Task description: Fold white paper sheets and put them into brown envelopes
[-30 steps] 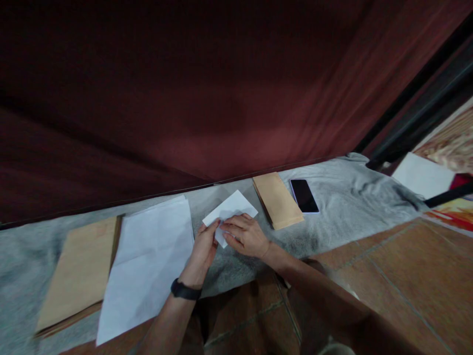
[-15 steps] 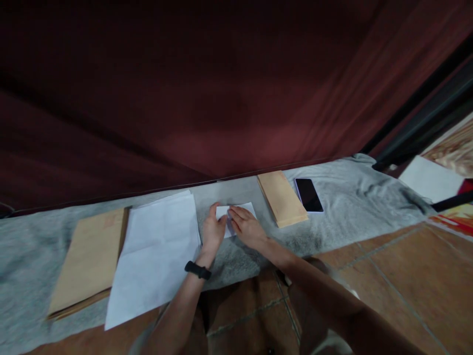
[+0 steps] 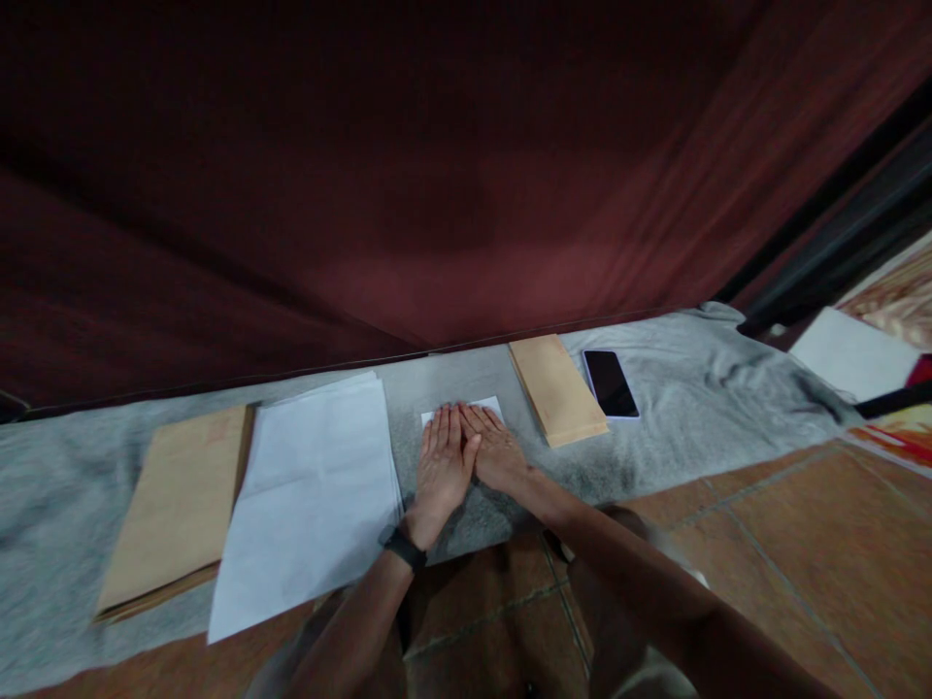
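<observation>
A small piece of white paper [image 3: 486, 402] lies on the grey cloth, mostly covered by both hands. My left hand [image 3: 444, 467] rests flat on its left part, fingers stretched out and pointing away from me. My right hand [image 3: 496, 452] lies flat on the right part, its fingers beside those of the left. The two hands touch at the thumbs. Only the paper's far edge and corners show. To the left is a stack of large white sheets [image 3: 310, 495]; to the right, a stack of small brown envelopes [image 3: 559, 390].
Large brown envelopes [image 3: 175, 500] lie at the far left, partly beside the white sheets. A phone [image 3: 611, 384] sits right of the small envelopes. The grey cloth [image 3: 699, 388] ends at a tiled floor [image 3: 793, 524]. A dark red curtain [image 3: 437, 243] hangs behind.
My left hand has gone from gripping the paper's left side to lying flat on it. My right hand has flattened out too, and the hands now cover more of the paper.
</observation>
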A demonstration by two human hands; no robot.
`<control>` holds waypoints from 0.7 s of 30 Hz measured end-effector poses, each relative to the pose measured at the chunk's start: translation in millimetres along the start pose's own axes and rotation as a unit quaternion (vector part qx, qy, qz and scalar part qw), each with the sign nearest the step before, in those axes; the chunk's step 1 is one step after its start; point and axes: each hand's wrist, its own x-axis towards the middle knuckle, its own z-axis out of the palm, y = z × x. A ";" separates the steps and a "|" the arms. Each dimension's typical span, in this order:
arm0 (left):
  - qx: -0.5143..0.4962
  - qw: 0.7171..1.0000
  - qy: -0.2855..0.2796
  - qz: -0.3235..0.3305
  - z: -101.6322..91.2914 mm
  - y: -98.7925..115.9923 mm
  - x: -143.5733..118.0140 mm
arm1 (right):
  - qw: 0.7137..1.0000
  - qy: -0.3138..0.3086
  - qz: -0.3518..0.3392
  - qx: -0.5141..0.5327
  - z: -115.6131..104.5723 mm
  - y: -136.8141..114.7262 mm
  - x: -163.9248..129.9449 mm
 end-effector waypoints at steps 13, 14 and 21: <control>0.052 0.998 -0.015 -0.042 4.6 -10.2 -12.6 | 0.997 0.055 0.015 -0.057 -0.5 14.1 -13.3; 0.051 0.998 -0.009 -0.047 5.1 -11.6 -13.7 | 0.997 0.056 0.021 -0.056 -1.5 15.4 -14.8; 0.035 0.997 0.019 -0.062 4.9 -18.8 -20.0 | 0.996 0.051 0.061 -0.040 -7.0 20.5 -23.6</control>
